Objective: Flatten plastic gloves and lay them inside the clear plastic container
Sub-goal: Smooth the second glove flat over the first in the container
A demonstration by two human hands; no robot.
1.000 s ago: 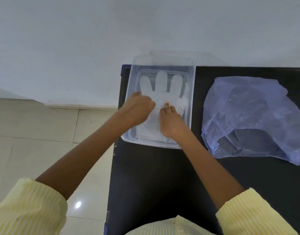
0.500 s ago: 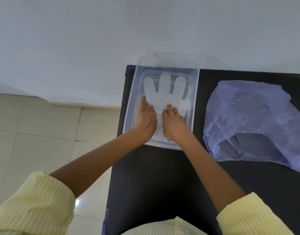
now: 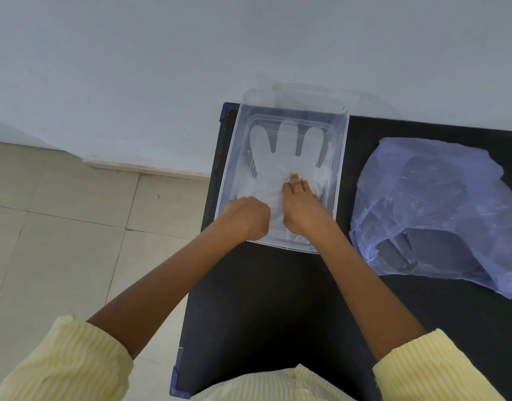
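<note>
A clear plastic container [image 3: 342, 157] stands at the far left corner of the black table. A translucent plastic glove [image 3: 286, 146] lies spread flat on its bottom, fingers pointing away from me. My right hand [image 3: 302, 206] rests palm down on the glove's lower part, fingers stretched out. My left hand [image 3: 247, 217] is at the container's near left corner, fingers curled under, pinching the glove's left cuff edge. The cuff is mostly hidden under both hands.
A crumpled bluish plastic bag [image 3: 434, 204] lies on the black table [image 3: 277, 299] to the right of the container. A white wall stands right behind the container. Tiled floor [image 3: 61, 227] drops off along the table's left edge.
My left hand slid back toward me from the glove's palm to the near left corner and curled shut on the cuff edge. My right hand stayed pressed flat on the glove.
</note>
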